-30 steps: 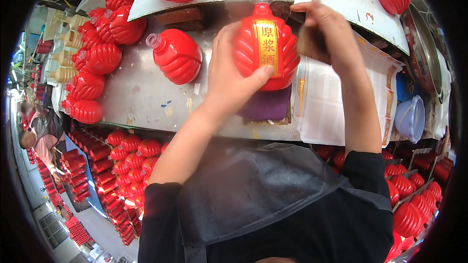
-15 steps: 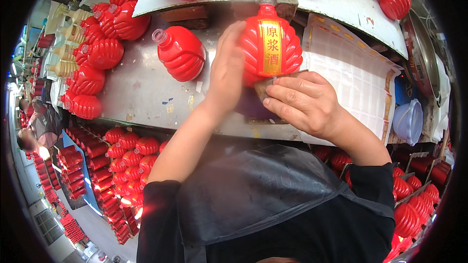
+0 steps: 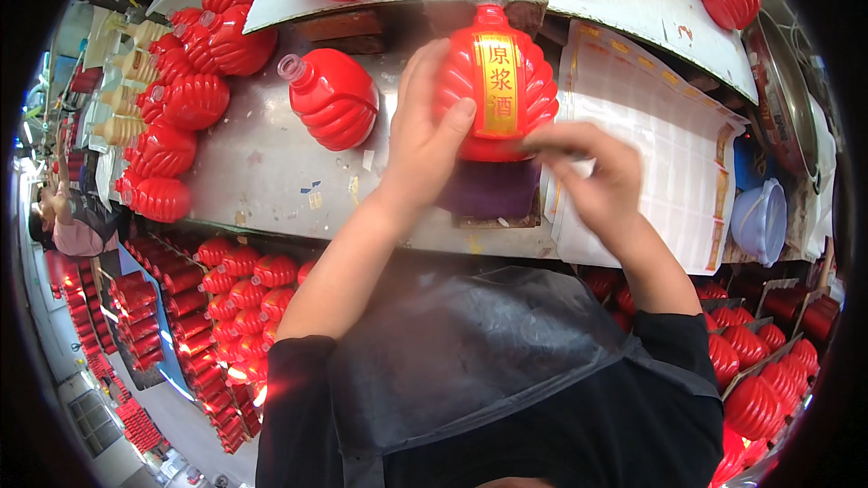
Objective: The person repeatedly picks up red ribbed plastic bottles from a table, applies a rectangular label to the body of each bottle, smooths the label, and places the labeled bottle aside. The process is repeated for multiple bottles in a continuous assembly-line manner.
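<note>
A red ribbed bottle with a clear neck and a gold-and-yellow label lies in front of me, neck pointing away. My left hand is held along its left side, thumb on the front near the label's edge and fingers against the ribs. By the bottle's lower right edge, my right hand is smeared by motion, its fingers drawn together; whatever is in them cannot be made out. Under the bottle's near end shows a purple cloth pad. Its neck rests at a grey notched block.
Another red bottle without a visible label lies on the metal table to the left. A white label sheet lies on the right, beside a pale blue bucket. More red bottles fill a white shelf and racks below. A person is far left.
My right hand has moved back from the bottle's lower edge, uncovering the purple pad; the brown flat piece under it no longer shows clearly. My left thumb now rests on the bottle's front.
</note>
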Demonstrator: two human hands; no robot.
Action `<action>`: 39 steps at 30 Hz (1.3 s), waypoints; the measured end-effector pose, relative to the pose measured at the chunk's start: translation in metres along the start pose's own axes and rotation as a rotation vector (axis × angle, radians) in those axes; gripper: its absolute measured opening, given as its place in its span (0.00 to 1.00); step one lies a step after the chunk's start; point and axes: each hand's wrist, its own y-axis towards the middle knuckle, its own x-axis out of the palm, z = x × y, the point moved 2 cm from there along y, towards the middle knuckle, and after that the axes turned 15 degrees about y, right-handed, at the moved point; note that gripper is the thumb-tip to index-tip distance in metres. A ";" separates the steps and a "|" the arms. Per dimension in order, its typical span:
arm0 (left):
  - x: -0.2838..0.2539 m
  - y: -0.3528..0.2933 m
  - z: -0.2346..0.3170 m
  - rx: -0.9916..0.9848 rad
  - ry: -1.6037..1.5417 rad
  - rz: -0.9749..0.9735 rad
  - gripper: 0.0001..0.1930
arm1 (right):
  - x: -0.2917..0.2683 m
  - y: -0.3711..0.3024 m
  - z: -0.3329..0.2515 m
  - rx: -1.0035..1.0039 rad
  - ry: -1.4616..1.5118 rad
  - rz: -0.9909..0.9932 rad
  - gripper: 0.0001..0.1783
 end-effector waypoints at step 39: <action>-0.006 0.009 0.010 -0.039 0.090 -0.013 0.43 | -0.015 0.117 0.005 -0.281 -0.503 0.103 0.18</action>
